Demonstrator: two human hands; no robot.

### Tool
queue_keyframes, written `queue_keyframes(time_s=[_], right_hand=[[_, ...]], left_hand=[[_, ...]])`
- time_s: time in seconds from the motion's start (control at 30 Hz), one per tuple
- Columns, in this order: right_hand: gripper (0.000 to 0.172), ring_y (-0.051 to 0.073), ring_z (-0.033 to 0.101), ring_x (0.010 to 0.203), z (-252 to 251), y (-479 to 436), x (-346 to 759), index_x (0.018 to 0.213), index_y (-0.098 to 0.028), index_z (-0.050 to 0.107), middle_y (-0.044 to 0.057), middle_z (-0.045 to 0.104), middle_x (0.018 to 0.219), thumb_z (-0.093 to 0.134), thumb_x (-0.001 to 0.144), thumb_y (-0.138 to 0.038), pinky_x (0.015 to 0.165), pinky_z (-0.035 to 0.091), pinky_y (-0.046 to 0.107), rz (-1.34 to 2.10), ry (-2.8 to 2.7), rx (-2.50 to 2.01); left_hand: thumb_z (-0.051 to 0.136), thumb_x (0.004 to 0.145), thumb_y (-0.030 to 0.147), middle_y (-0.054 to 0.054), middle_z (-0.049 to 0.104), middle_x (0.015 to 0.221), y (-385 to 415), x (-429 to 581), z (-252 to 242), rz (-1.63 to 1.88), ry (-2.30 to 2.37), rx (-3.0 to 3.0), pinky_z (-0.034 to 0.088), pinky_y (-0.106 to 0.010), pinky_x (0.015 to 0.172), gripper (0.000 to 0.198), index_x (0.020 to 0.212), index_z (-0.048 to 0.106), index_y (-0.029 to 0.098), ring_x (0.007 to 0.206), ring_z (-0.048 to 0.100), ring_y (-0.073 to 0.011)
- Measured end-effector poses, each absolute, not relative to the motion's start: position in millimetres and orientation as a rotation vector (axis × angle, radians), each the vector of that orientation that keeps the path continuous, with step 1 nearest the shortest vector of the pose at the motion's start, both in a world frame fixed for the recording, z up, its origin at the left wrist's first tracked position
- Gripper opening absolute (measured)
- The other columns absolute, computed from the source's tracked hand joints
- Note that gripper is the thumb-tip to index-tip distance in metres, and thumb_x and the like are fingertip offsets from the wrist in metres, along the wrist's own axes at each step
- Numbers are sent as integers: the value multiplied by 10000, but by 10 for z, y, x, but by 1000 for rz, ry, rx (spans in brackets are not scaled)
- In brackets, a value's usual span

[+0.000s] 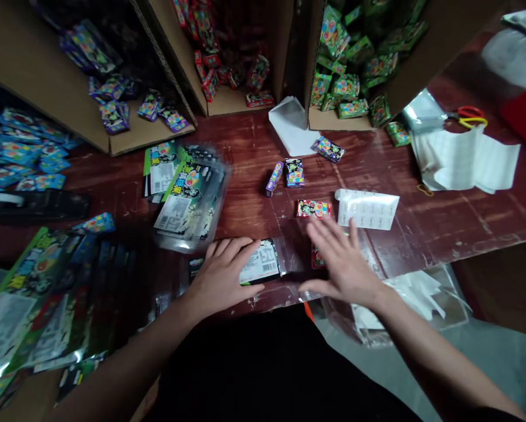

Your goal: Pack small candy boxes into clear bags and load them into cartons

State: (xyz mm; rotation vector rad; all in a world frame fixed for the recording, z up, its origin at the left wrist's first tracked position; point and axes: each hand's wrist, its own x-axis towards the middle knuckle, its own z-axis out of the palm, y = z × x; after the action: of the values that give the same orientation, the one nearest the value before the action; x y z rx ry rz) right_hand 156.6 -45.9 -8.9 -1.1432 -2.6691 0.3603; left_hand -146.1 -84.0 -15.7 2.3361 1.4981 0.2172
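My left hand [221, 272] lies flat with its fingers out across a dark printed package [263, 261]. A white barcode label shows on the package, and clear plastic extends past its right end. Fingers spread, my right hand [344, 261] is over the red small boxes at the table's front edge. One red box [314, 208] lies just beyond its fingertips. Another red box [318, 258] is partly hidden beneath the hand; I cannot tell whether the hand touches it. Farther back are a narrow purple box [274, 179], a wider purple box [295, 173] and a tilted purple box [328, 149].
A sticker sheet [368, 210] lies right of the red boxes. Printed plastic packs [192, 196] are stacked at left. Open cartons at the back hold purple, red [258, 73] and green boxes [346, 85]. Scissors [469, 117] and a white label strip [460, 158] lie at right.
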Motion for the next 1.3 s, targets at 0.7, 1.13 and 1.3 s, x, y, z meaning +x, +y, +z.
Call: queue_keyframes(time_s=[0.7, 1.13, 1.3], right_hand=[[846, 333, 446, 1380, -370, -183, 1407, 1524, -185, 390, 181, 501, 1472, 651, 862, -643, 1169, 333, 558, 712, -2719, -615], [806, 343, 387, 1438, -285, -191, 1780, 1560, -250, 336, 110, 552, 1480, 678, 878, -509, 1225, 15, 676, 652, -2738, -812], [794, 329, 437, 1403, -296, -113, 1595, 1513, -270, 395, 104, 580, 1443, 720, 846, -551, 1221, -26, 680, 793, -2715, -687]], left_hand=[[781, 737, 545, -123, 555, 1368, -854, -1324, -154, 361, 1400, 2322, 376, -474, 1047, 850, 1449, 464, 206, 1211, 506, -315], [794, 728, 539, -120, 541, 1412, -832, -1254, -113, 220, 1429, 2324, 349, -505, 1060, 875, 1463, 451, 211, 1243, 487, -334], [809, 701, 542, -117, 557, 1390, -851, -1257, -73, 211, 1407, 2315, 355, -495, 1053, 879, 1444, 480, 207, 1225, 503, -332]])
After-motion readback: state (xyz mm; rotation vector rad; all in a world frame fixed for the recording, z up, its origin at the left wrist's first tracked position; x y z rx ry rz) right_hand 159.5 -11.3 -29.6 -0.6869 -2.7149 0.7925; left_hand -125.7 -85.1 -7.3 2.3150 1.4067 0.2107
